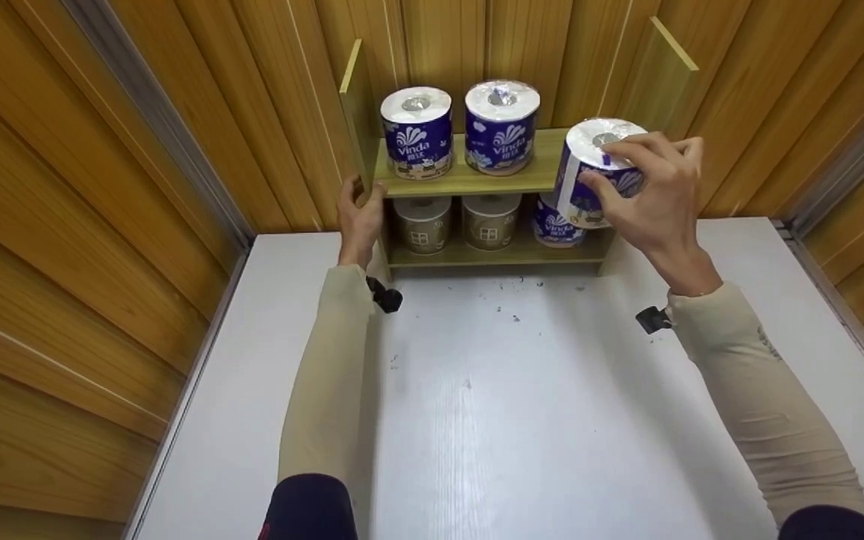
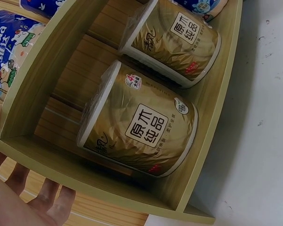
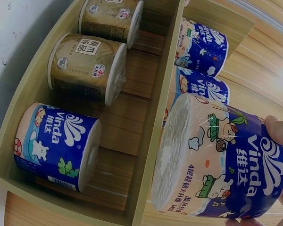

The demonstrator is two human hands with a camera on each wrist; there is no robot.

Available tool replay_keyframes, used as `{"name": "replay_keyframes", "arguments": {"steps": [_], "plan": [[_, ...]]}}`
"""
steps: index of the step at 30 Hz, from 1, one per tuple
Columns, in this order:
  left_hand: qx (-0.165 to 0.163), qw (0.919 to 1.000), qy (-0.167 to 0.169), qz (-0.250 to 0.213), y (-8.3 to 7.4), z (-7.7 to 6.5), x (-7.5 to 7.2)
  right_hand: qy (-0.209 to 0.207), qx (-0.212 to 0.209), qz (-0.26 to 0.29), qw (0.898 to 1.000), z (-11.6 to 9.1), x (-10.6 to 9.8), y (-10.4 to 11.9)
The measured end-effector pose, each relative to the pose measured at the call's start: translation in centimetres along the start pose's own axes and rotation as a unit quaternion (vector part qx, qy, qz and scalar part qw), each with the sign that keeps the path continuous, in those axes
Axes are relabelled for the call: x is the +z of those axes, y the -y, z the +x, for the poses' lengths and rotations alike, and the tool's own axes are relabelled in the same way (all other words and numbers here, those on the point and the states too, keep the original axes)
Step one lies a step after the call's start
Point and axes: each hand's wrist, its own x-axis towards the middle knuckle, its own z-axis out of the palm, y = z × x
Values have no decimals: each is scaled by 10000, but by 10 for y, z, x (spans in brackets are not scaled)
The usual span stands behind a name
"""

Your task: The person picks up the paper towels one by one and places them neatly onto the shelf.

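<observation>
In my right hand (image 1: pixel 661 191) is a blue Vinda toilet roll (image 3: pixel 221 160), gripped with thumb and fingers near its top end. It is tilted and held in front of the right end of a small wooden shelf's upper board (image 1: pixel 439 184). My left hand (image 1: pixel 359 221) grips the shelf's left side panel (image 2: pixel 85 181), with fingers on its outer face. Two more blue rolls, a left one (image 1: pixel 417 142) and a middle one (image 1: pixel 502 135), stand upright on the upper board. Below are two gold-brown rolls, one at left (image 2: pixel 146 122), and a blue roll (image 3: pixel 56 146) at right, partly hidden in the head view.
The shelf stands at the back of a white table (image 1: pixel 469 420), against a wood-plank wall (image 1: pixel 447 45). Plank walls also rise on both sides. A right side panel (image 1: pixel 657 75) sticks up beyond the held roll. Small dark marks dot the tabletop.
</observation>
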Motion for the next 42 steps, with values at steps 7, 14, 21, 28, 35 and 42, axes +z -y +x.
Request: {"name": "replay_keyframes", "arguments": {"steps": [7,14,21,28,35,42], "plan": [[-140,9999,63,28,-1,0,0,10,78,-62,10000,2,4,-4],[-84,9999,116,-96,-1,0,0,-39,79,-101,9999,7,8,-7],[24,9999,104,-73,1,0,0,49,236,-192,9995,9,11,-8],[-23,9999,95,-71,1,1,0,81,242,-224,9994,14,14,-10],[-226,9997,110,-17,0,1,-1,126,371,-292,9988,17,17,-11],[44,9999,51,-101,2,1,0,62,284,-318,9991,20,22,-13]]}}
